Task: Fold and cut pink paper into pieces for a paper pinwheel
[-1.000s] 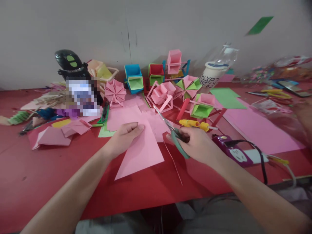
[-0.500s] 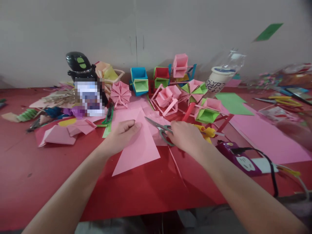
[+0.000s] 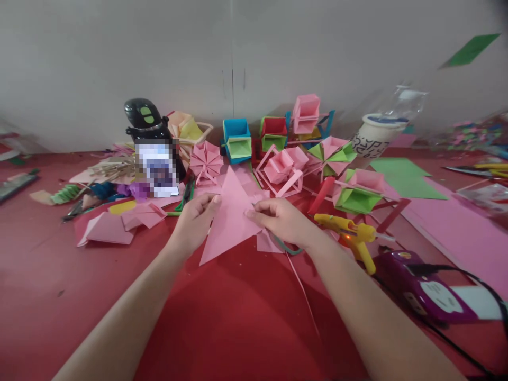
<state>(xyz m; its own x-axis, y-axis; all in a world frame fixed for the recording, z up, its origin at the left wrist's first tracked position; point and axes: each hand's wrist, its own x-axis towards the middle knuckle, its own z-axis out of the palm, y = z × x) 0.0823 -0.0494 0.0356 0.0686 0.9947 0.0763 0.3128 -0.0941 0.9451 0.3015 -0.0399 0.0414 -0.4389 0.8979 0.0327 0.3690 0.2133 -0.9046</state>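
A pink paper triangle (image 3: 231, 217) stands between my two hands, its point upward and away from me. My left hand (image 3: 195, 219) pinches its left edge between thumb and fingers. On the opposite edge, my right hand (image 3: 281, 218) grips the same sheet, thumb on top. Scissors (image 3: 289, 246) lie partly hidden under my right hand, with only a grey-green handle loop showing. Beneath them rests a smaller pink paper piece (image 3: 269, 243). A thin pink paper strip (image 3: 302, 288) trails toward me on the red table (image 3: 238, 323).
A yellow glue gun (image 3: 349, 230) lies right of my right hand, near a purple power socket (image 3: 426, 288) with a black cable. Folded paper models (image 3: 237, 140) line the back. At left a phone (image 3: 161, 166) leans on a black holder; a patterned cup (image 3: 373, 136) stands back right.
My right hand has let go of the scissors, which now lie on the table, and has taken the triangle's right edge. The paper has been raised. The view has shifted left.
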